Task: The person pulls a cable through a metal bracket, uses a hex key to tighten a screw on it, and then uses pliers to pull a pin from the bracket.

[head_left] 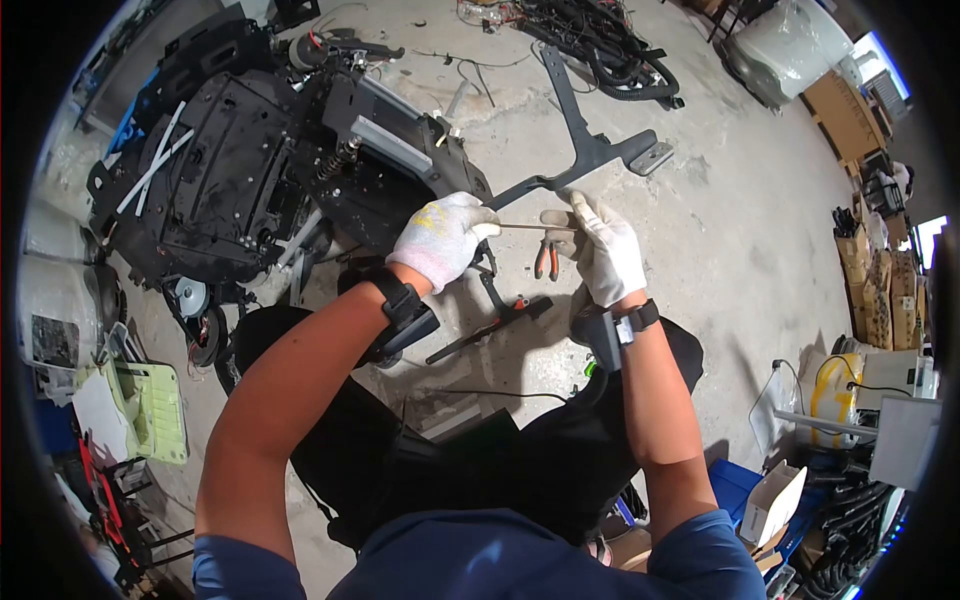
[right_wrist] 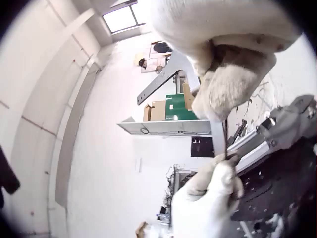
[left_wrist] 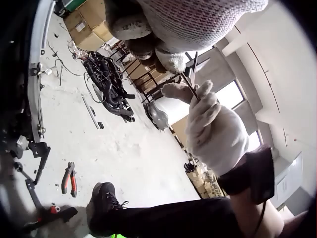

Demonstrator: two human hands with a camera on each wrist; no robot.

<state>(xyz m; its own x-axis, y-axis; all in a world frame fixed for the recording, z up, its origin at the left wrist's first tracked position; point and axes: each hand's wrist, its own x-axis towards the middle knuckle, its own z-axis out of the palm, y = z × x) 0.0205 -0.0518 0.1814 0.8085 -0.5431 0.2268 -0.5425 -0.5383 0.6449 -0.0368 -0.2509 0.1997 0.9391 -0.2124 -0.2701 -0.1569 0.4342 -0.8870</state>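
A dark branched bracket (head_left: pixel 585 150) is held up between my two gloved hands. My left hand (head_left: pixel 440 235) pinches its near left end, together with one end of a thin rod-like piece (head_left: pixel 530 227). That piece runs across to my right hand (head_left: pixel 610 245), whose fingers curl at the bracket's middle in the right wrist view; its far end is hidden by the glove. From the left wrist, the thin piece (left_wrist: pixel 189 85) shows in the gap between both gloves. Orange-handled pliers (head_left: pixel 546 258) lie on the floor below the hands.
A black vehicle chassis (head_left: pixel 230 160) with metal rails stands at the left. Another dark bracket (head_left: pixel 490 330) lies on the floor near my legs. A bundle of black wiring and hoses (head_left: pixel 610 50) lies farther off. Cardboard boxes (head_left: pixel 845 115) line the right side.
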